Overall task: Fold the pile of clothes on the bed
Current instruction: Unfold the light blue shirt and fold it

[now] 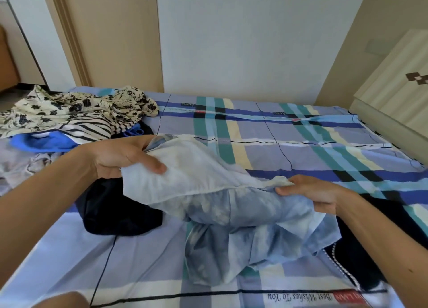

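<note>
- Left hand (pixel 120 159): raised over the near-left part of the bed (pixel 301 134). It grips the whitish upper edge of the pale blue tie-dyed garment (pixel 231 205), with the thumb laid on top of the cloth and the fingers (pixel 139 142) curled round behind it.
- Right hand (pixel 310 191): level with the left, to the right of centre. Thumb and fingers are closed narrowly and pinch a gathered bunch of the same edge.
- Tie-dyed garment: stretched between the two hands. Its lower part hangs in loose folds, and the hem rests crumpled on the sheet near the front edge of the bed.
- Pile of clothes (pixel 76 122): at the far-left corner of the bed, unfolded. A cream floral piece (pixel 81 108) lies on top, a black-and-white striped piece (pixel 92 128) sits under it, and a bright blue piece (pixel 41 143) lies at the near side.
- Dark garment (pixel 115 212): heaped on the sheet directly below the left hand, touching the hanging cloth.
- Second dark garment (pixel 361 247): at the near right, with a beaded trim along its edge, partly covered by the right forearm.
- Surroundings: plaid sheet in blue, green and cream. A beige door (pixel 111 34) stands behind the pile.
</note>
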`<state>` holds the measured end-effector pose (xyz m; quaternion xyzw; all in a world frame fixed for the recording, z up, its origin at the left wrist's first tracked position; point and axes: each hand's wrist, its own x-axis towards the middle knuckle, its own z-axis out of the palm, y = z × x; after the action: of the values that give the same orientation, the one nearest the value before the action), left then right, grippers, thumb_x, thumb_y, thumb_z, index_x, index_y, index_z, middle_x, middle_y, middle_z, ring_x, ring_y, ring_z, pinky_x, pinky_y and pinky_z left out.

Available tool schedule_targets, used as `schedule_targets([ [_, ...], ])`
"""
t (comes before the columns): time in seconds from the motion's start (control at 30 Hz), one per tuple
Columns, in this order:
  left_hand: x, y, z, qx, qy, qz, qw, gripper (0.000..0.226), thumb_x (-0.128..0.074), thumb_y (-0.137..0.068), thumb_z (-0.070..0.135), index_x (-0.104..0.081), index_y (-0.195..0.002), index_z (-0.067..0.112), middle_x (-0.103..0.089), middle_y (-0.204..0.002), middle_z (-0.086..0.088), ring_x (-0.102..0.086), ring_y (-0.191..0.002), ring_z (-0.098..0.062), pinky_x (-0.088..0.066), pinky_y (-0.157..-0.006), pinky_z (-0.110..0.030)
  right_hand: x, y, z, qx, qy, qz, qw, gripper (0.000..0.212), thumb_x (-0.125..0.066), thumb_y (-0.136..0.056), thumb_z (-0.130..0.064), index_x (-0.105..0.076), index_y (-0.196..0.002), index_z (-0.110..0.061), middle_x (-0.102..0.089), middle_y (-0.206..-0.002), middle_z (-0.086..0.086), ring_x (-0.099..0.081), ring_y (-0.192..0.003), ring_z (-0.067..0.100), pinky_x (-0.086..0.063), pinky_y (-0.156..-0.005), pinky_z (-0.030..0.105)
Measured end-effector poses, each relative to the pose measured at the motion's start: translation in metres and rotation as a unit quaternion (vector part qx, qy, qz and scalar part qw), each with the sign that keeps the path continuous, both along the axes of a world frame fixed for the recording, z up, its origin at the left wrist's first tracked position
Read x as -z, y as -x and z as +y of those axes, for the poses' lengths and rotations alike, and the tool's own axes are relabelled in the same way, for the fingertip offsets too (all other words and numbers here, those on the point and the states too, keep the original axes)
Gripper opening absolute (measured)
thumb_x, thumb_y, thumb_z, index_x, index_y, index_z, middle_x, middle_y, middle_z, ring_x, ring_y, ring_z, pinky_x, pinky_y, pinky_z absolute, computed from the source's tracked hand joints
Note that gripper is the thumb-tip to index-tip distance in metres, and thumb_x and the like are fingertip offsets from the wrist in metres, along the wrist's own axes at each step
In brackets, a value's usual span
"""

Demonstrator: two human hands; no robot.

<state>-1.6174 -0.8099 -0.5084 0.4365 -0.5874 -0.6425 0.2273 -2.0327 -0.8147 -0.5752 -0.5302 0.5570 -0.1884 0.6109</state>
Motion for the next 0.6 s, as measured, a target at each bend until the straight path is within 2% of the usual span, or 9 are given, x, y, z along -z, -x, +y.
schedule_targets([
  [0.13,0.004,0.006,0.0,0.06,-0.002,-0.004,0.998,0.047,-0.07,-0.076,-0.011,-0.06,-0.118,0.007,-0.07,-0.116,-0.019,-0.071,-0.097,-0.033,-0.062,-0.075,-0.041,0.018,-0.011,0.005,0.15,-0.032,-0.082,0.985,0.038,-0.064,-0.092,-0.034,-0.072,-0.113,-0.003,-0.072,-0.112,0.019,-0.07,-0.101,0.029,-0.052,-0.092,0.039],
  [0.2,0.02,0.004,-0.002,0.064,-0.02,0.026,0.997,0.061,-0.085,-0.067,0.002,-0.059,-0.122,0.003,-0.067,-0.12,-0.022,-0.069,-0.101,-0.035,-0.061,-0.077,-0.041,0.035,-0.013,0.008,0.198,-0.029,-0.108,0.974,0.035,-0.064,-0.093,-0.031,-0.072,-0.112,-0.003,-0.073,-0.112,0.019,-0.071,-0.098,0.028,-0.052,-0.092,0.04],
  [0.27,0.059,-0.002,-0.005,-0.01,-0.053,0.124,0.991,0.086,-0.096,-0.054,0.023,-0.059,-0.13,0.006,-0.065,-0.126,-0.017,-0.067,-0.107,-0.032,-0.06,-0.083,-0.04,0.053,-0.011,0.012,0.247,-0.02,-0.118,0.962,0.035,-0.064,-0.093,-0.031,-0.071,-0.113,-0.003,-0.072,-0.113,0.019,-0.07,-0.103,0.029,-0.049,-0.1,0.043],
  [0.3,0.087,-0.004,-0.007,-0.049,-0.065,0.183,0.98,0.086,-0.094,-0.058,0.032,-0.058,-0.134,0.01,-0.063,-0.131,-0.014,-0.064,-0.114,-0.031,-0.057,-0.089,-0.04,0.062,-0.009,0.014,0.265,-0.015,-0.122,0.956,0.036,-0.063,-0.094,-0.031,-0.069,-0.117,-0.004,-0.072,-0.114,0.019,-0.068,-0.108,0.03,-0.047,-0.104,0.045],
  [0.37,0.142,0.0,0.003,-0.059,-0.086,0.255,0.961,0.062,-0.07,-0.088,0.036,-0.05,-0.143,0.016,-0.052,-0.145,-0.013,-0.051,-0.132,-0.032,-0.046,-0.106,-0.046,0.076,-0.007,0.02,0.286,-0.015,-0.135,0.949,0.035,-0.058,-0.099,-0.028,-0.066,-0.122,-0.004,-0.071,-0.116,0.019,-0.064,-0.115,0.033,-0.044,-0.108,0.048],
  [0.4,0.166,0.005,0.01,-0.06,-0.078,0.222,0.97,0.051,-0.059,-0.097,0.031,-0.048,-0.145,0.017,-0.049,-0.148,-0.014,-0.047,-0.137,-0.032,-0.043,-0.11,-0.047,0.082,-0.005,0.023,0.291,-0.017,-0.136,0.947,0.033,-0.056,-0.1,-0.026,-0.065,-0.123,-0.003,-0.071,-0.116,0.02,-0.064,-0.115,0.034,-0.044,-0.107,0.048],
  [0.43,0.185,0.012,0.018,-0.068,-0.056,0.159,0.983,0.051,-0.064,-0.095,0.026,-0.05,-0.143,0.02,-0.051,-0.146,-0.012,-0.048,-0.136,-0.029,-0.045,-0.108,-0.042,0.09,-0.002,0.025,0.294,-0.017,-0.135,0.946,0.033,-0.055,-0.1,-0.023,-0.064,-0.123,-0.002,-0.071,-0.116,0.021,-0.064,-0.115,0.035,-0.045,-0.107,0.049],
  [0.53,0.213,0.04,0.03,-0.092,0.005,-0.024,0.995,0.083,-0.094,-0.063,0.021,-0.048,-0.131,0.033,-0.06,-0.125,0.016,-0.059,-0.116,-0.002,-0.047,-0.094,-0.016,0.102,0.003,0.032,0.256,-0.016,-0.133,0.957,0.05,-0.074,-0.087,-0.021,-0.059,-0.13,-0.002,-0.07,-0.118,0.02,-0.064,-0.115,0.035,-0.045,-0.107,0.052],
  [0.6,0.224,0.056,0.029,-0.127,0.031,-0.12,0.984,0.099,-0.099,-0.053,0.028,-0.041,-0.133,0.034,-0.055,-0.121,0.019,-0.057,-0.111,-0.001,-0.046,-0.096,-0.018,0.106,0.004,0.035,0.204,-0.031,-0.129,0.97,0.069,-0.086,-0.071,-0.019,-0.057,-0.132,-0.005,-0.069,-0.121,0.019,-0.064,-0.116,0.035,-0.046,-0.106,0.053],
])
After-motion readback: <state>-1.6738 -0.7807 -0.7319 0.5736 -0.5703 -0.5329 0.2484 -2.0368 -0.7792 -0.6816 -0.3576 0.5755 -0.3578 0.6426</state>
